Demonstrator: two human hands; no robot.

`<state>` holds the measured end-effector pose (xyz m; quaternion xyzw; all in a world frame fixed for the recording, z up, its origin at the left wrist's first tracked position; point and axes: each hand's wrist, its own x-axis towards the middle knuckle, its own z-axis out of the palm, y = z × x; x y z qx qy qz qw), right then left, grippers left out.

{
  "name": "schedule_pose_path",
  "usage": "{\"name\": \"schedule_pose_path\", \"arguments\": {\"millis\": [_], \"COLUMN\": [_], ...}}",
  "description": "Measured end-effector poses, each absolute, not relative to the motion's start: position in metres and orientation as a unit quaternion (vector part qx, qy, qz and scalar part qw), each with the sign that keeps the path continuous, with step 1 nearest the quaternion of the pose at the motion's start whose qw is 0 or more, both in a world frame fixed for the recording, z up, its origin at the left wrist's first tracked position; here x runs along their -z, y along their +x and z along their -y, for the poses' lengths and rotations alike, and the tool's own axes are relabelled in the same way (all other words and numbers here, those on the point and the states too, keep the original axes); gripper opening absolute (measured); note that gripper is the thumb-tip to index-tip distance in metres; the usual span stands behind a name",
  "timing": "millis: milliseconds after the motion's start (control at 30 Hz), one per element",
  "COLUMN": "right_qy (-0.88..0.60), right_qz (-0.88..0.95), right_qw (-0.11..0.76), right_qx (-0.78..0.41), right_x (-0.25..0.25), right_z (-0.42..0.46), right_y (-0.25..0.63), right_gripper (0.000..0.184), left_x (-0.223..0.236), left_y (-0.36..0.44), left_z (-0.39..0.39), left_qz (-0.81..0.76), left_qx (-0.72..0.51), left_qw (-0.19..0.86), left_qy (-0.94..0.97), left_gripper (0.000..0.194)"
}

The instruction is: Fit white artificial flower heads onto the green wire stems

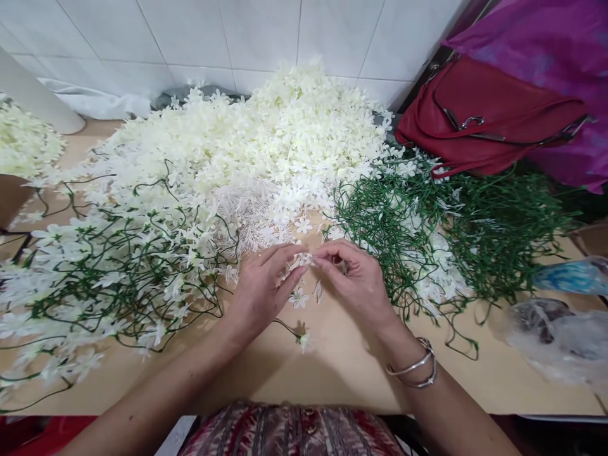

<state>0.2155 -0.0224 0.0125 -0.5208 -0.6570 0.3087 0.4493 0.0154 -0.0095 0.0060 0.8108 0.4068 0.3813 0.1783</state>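
My left hand (266, 282) pinches a small white artificial flower (304, 259) between thumb and fingertips. From the other side, the fingertips of my right hand (354, 275) close at that same flower; whatever else they grip is too small to make out. Just below lie a loose white blossom (299, 298) and a few thin white stamens (318, 291). Nearer my body, a green stem with a pale blossom (304, 342) rests on the table (342, 373). Behind my fingers is a heap of white stamens (247, 209).
Cream blossoms (285, 126) are piled against the tiled wall. Assembled flowers on green stems (142, 272) spread at left, bare green stems (503, 221) at right. A red handbag (498, 114) stands back right; a clear plastic bag (565, 335) lies at the right edge.
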Motion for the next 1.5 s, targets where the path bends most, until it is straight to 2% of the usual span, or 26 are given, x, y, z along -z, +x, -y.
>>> {"name": "schedule_pose_path", "arguments": {"millis": [133,267,400,467,533,600,800,900,1200,1500], "right_qy": [-0.494,-0.529,-0.523,-0.507,-0.494,-0.492,-0.533,-0.538,-0.577,-0.589], "right_qz": [0.662,0.697,0.795,0.836,0.854,0.851,0.706,0.647,0.554,0.513], "right_qw": [0.451,0.417,0.270,0.191,0.154,0.173,0.407,0.465,0.518,0.545], "right_qx": [-0.338,-0.248,-0.148,-0.086,-0.055,-0.065,-0.226,-0.277,-0.302,-0.305], "right_x": [-0.020,-0.027,-0.033,-0.033,-0.030,-0.028,-0.042,-0.055,-0.052,-0.045], "right_z": [0.023,0.015,0.001,-0.007,-0.014,-0.018,-0.018,-0.019,-0.023,-0.019], "right_y": [0.215,0.232,0.241,0.239,0.236,0.234,0.229,0.223,0.201,0.190], "right_gripper": [0.008,0.015,0.027,0.026,0.022,0.021,0.010,0.006,0.011,0.011], "left_x": [-0.008,-0.012,-0.020,-0.024,-0.025,-0.026,-0.029,-0.035,-0.041,-0.032], "left_y": [0.016,0.010,0.012,0.017,0.023,0.027,0.036,0.043,0.055,0.060], "left_z": [0.009,0.007,0.001,-0.003,-0.006,-0.011,-0.032,-0.041,-0.036,-0.031], "left_qz": [-0.412,-0.473,-0.488,-0.480,-0.480,-0.487,-0.489,-0.472,-0.464,-0.480], "left_qx": [-0.408,-0.434,-0.449,-0.461,-0.472,-0.479,-0.490,-0.509,-0.502,-0.480], "left_qw": [0.184,0.157,0.169,0.183,0.206,0.239,0.328,0.370,0.412,0.343], "left_qy": [0.794,0.751,0.729,0.724,0.710,0.690,0.643,0.618,0.602,0.649], "left_gripper": [0.011,0.008,0.006,0.009,0.005,0.006,0.012,0.013,0.013,0.016]}}
